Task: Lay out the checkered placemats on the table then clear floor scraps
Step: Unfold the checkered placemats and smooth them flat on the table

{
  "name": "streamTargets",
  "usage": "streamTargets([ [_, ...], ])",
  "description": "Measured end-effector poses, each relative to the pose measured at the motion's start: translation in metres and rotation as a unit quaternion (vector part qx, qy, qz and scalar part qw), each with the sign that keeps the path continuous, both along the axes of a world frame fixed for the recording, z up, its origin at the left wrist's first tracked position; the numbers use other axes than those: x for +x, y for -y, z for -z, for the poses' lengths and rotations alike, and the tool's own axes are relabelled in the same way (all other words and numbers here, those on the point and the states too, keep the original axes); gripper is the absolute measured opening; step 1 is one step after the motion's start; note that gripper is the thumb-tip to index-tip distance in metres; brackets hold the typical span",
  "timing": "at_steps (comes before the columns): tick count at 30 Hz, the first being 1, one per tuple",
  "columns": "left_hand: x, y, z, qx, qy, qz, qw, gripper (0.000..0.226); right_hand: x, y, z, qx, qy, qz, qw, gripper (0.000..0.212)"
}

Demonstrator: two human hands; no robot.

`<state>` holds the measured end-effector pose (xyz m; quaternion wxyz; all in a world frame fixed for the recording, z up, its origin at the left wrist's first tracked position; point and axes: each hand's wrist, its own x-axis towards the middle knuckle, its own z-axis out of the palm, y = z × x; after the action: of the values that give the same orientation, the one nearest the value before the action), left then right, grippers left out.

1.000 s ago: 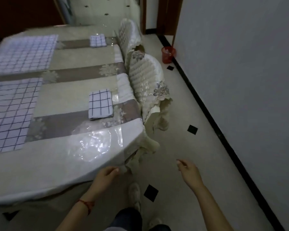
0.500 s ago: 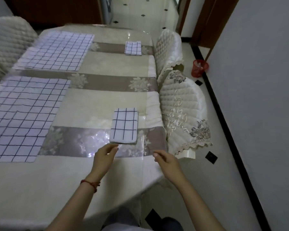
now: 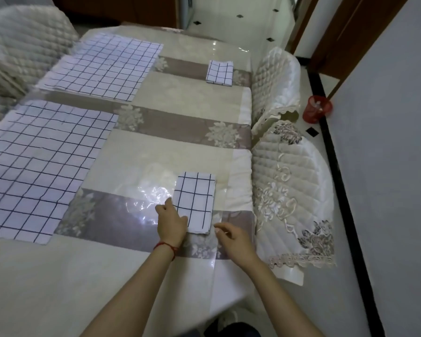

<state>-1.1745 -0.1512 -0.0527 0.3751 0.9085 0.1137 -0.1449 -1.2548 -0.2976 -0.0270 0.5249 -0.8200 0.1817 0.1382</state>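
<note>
Hands: left hand (image 3: 171,221) on folded placemat (image 3: 195,201), right hand (image 3: 231,238) beside.

free: bare tablecloth (image 3: 180,105) between unfolded placemats (image 3: 41,164) and folded placemats (image 3: 196,198) | free: near table edge | blocked right: two quilted chair backs (image 3: 289,190) against table | floor strip beyond chairs: red basket (image 3: 317,109) by wall
</note>
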Motion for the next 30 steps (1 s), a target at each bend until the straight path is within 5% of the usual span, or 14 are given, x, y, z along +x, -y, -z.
streamTargets([
  [4, 0.003, 0.0, -0.003, -0.065, -0.018, -0.043, 0.997, 0.01, 0.016, 0.012, 0.004, 0.005, 0.006, 0.001, 1.0, 0.028],
  [8, -0.005, 0.0, -0.016, -0.084, 0.022, -0.052, 0.995, 0.037, 0.037, 0.026, 0.006, 0.024, 0.014, 0.024, 0.999, 0.029],
  [15, -0.025, -0.001, -0.054, -0.135, 0.088, -0.121, 0.98, 0.018, 0.088, 0.056, -0.016, 0.075, 0.059, 0.044, 0.994, 0.063],
  [22, -0.077, 0.037, -0.081, -0.237, 0.106, -0.309, 0.915, 0.022, 0.108, 0.083, -0.041, 0.29, -0.023, -0.036, 0.956, 0.009],
  [30, -0.115, 0.059, -0.083, -0.247, 0.111, -0.452, 0.85, 0.02, 0.085, 0.067, -0.059, 0.209, 0.049, -0.196, 0.957, 0.026],
])
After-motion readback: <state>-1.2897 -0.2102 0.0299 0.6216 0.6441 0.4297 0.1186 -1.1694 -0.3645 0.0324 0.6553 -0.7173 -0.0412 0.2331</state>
